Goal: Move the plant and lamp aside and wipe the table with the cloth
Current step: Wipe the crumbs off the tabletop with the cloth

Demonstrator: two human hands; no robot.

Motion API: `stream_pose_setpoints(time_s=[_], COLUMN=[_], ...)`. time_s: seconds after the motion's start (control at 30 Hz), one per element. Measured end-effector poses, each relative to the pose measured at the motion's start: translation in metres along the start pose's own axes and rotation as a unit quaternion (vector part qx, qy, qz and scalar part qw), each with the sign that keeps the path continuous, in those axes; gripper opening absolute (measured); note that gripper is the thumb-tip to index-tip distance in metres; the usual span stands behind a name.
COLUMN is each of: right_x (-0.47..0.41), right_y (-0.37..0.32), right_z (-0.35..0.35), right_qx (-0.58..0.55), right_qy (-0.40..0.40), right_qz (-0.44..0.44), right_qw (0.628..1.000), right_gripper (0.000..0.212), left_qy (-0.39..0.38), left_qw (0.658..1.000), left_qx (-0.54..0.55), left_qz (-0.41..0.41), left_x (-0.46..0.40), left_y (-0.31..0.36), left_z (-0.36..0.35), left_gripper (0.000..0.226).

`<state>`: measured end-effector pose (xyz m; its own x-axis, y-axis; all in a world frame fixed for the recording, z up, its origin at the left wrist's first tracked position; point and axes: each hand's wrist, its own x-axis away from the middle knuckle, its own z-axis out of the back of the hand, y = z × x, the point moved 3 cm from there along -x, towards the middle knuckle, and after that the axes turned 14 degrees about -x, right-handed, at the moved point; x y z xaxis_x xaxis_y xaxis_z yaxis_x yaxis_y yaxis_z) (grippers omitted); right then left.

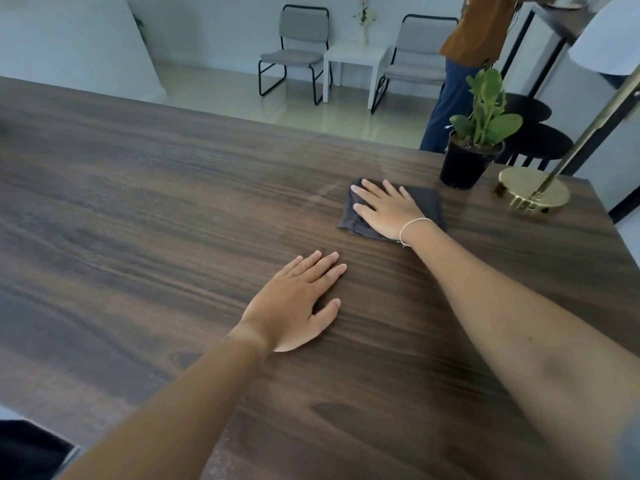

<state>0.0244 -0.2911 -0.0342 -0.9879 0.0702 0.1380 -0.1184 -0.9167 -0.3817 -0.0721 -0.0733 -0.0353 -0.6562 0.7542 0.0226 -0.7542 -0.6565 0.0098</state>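
Note:
A dark wooden table [156, 209] fills most of the view. My right hand [389, 209] lies flat, fingers spread, pressing on a folded dark grey cloth [427, 202] at the table's right middle. Resting palm down on the bare wood nearer to me, my left hand [294, 303] holds nothing. A green plant in a black pot [465, 164] stands at the far right edge, just beyond the cloth. To its right is the lamp, with a round gold base [533, 190] and a slanted gold stem.
Beyond the table a person in an orange top and blue trousers [457, 81] stands by the far right corner. Two grey chairs [298, 46] flank a small white side table [353, 57] at the back wall. Black stools [533, 133] stand behind the plant.

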Motion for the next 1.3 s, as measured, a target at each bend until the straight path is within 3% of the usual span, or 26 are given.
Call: stream_pose_setpoints(time_s=[0.17,0.23,0.4,0.53,0.67,0.77,0.9,0.97,1.13,1.2,1.3], right_x=[0.075,0.099,0.097,0.134,0.224,0.261,0.238,0.211,0.160,0.182,0.244], right_y=[0.010,0.040,0.089,0.047,0.023,0.044,0.038,0.009,-0.136,-0.185,-0.196], right_z=[-0.009,0.002,0.023,-0.003,-0.024,-0.022,-0.020,-0.027,-0.084,-0.102,-0.113], right_qx=[0.002,-0.017,-0.009,-0.024,-0.017,-0.025,-0.025,-0.038,-0.009,-0.005,-0.021], right_qy=[-0.026,-0.019,0.034,0.030,0.033,0.072,0.108,0.118,0.090,0.070,0.051], right_qz=[0.113,0.089,-0.110,-0.073,-0.018,-0.135,-0.279,-0.299,-0.134,-0.050,0.034], right_qw=[0.993,0.996,0.993,0.997,0.999,0.988,0.954,0.946,0.987,0.996,0.998], right_gripper=[0.049,0.048,0.049,0.051,0.060,0.050,0.050,0.051,0.058,0.065,0.064], left_qy=[-0.004,-0.006,-0.003,-0.001,0.006,0.016,0.022,0.019,0.018,0.023,0.035], left_qw=[1.000,1.000,1.000,1.000,0.999,0.993,0.998,0.998,0.999,0.999,0.999], left_qx=[-0.006,-0.012,-0.011,-0.006,0.042,0.113,0.063,0.050,0.020,0.016,0.014], left_qz=[-0.004,-0.004,-0.006,-0.007,-0.010,-0.003,0.005,0.027,0.047,0.038,0.030], left_x=[0.000,0.000,-0.002,0.000,-0.001,0.012,0.038,0.052,0.073,0.075,0.075], left_y=[-0.001,-0.001,0.001,0.000,0.001,-0.015,-0.064,-0.090,-0.136,-0.140,-0.142], left_z=[-0.001,-0.002,-0.002,-0.002,0.000,0.007,0.010,0.009,0.007,0.006,0.003], left_gripper=[0.076,0.077,0.081,0.080,0.058,0.055,0.053,0.052,0.050,0.050,0.051])
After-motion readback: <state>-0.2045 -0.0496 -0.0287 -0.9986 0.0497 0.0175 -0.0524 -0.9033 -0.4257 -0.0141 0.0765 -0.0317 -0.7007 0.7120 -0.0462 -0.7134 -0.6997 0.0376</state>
